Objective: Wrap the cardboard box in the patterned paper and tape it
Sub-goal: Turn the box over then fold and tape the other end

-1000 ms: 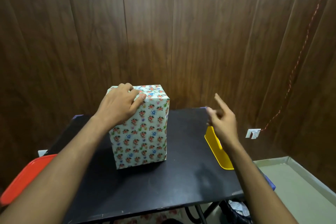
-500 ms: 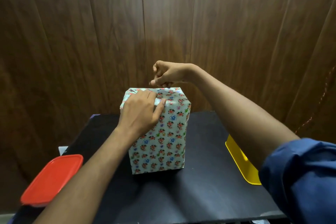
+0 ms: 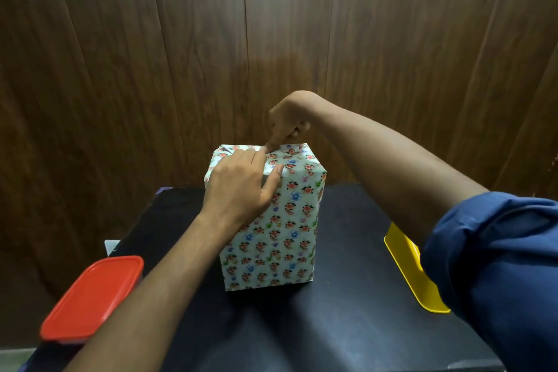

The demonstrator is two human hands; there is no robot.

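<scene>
While box (image 3: 273,220) stands upright mid-table (image 3: 347,326), fully papered, you're sealing top flap: left hand (image 3: 238,187) clamps fold, fingers together; right hand (image 3: 285,124), fingers curled, presses fingertip down. Tape not visible. Next: rub seam flat, keep fold pinned.

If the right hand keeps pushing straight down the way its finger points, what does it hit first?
Likely the folded top of the floral-paper-wrapped box; the right hand already seems to touch it.
</scene>
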